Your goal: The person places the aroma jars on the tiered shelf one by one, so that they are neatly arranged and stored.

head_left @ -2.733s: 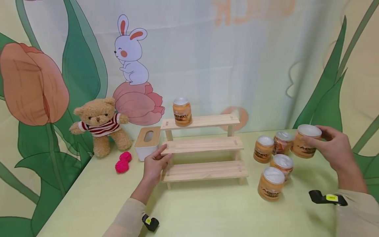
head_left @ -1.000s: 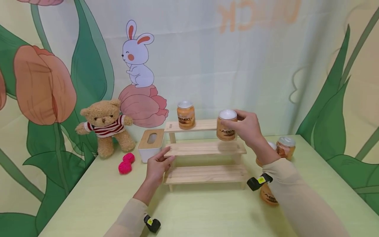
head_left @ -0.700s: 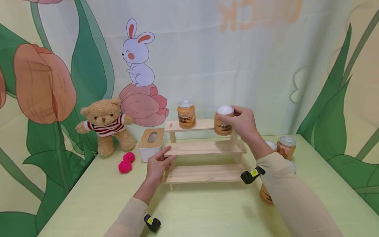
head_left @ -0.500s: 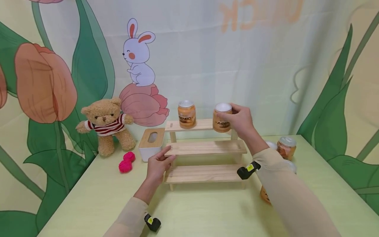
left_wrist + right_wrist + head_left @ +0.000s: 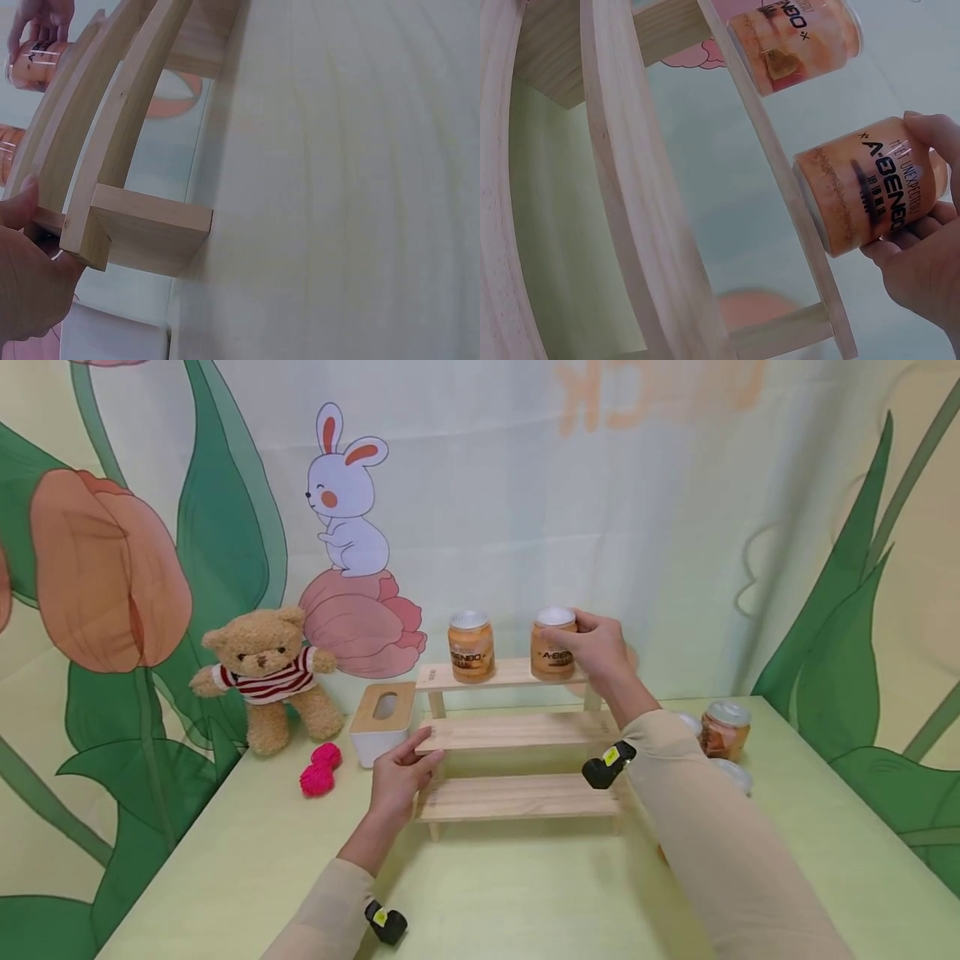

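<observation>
My right hand (image 5: 603, 656) grips an orange can (image 5: 550, 662) with a pale lid, thumb and fingers round its upper part. In the right wrist view, the can's (image 5: 855, 191) base is right at the top board of a three-tier wooden rack (image 5: 517, 731). Left of it a similar can (image 5: 471, 652) stands upright on that same board. My left hand (image 5: 396, 785) holds the left end of the rack's middle board, thumb in front; in the left wrist view that hand (image 5: 34, 270) pinches the board's end.
More orange cans, one in plain view (image 5: 723, 731), stand on the table right of the rack, partly hidden by my right sleeve. Left of the rack are a tissue box (image 5: 381, 727), pink yarn balls (image 5: 318, 772) and a teddy bear (image 5: 262, 681). A printed curtain hangs behind.
My right hand has carried the can from the group at the right, leftward and up to the rack's top board. The left hand keeps its hold on the middle board.
</observation>
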Demonstrator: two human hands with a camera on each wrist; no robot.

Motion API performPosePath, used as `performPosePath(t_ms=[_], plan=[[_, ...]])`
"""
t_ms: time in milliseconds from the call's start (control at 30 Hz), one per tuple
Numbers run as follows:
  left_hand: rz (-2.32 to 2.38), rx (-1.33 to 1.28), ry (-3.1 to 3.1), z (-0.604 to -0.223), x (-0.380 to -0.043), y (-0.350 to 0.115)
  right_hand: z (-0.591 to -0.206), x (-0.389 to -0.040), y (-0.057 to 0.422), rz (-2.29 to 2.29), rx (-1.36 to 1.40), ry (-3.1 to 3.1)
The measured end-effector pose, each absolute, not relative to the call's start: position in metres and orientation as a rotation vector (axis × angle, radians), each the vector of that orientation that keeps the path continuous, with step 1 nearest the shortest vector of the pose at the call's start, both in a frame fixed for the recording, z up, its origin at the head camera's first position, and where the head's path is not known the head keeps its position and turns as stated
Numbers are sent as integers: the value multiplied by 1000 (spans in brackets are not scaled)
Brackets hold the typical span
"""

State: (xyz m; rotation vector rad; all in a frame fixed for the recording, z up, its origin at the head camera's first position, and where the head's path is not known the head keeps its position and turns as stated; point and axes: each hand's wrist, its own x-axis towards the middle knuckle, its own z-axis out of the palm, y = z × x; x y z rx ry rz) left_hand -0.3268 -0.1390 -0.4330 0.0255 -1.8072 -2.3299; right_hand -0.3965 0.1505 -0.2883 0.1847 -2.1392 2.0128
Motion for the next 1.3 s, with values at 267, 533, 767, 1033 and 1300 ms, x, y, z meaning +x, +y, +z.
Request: performPosePath(t_ms=[267,533,767,1033,1300], plan=[[-2342,10,-1787,-435,-328,-140,-290,-395,150,1975,209,-2169],[-2341,-2,-1789,-434,-329,-140,-289,-378,156,1920,122,-2128],[-2336,11,-1802,-435,-328,-140,-294,-347,171,1883,159,-2115],[-2349,3,-1800,-437,-328,-139,-298,-304,202,1841,214,-2130],[-2322,10,-1817,-436,-327,-140,-312,-273,253,1714,207,-2264]])
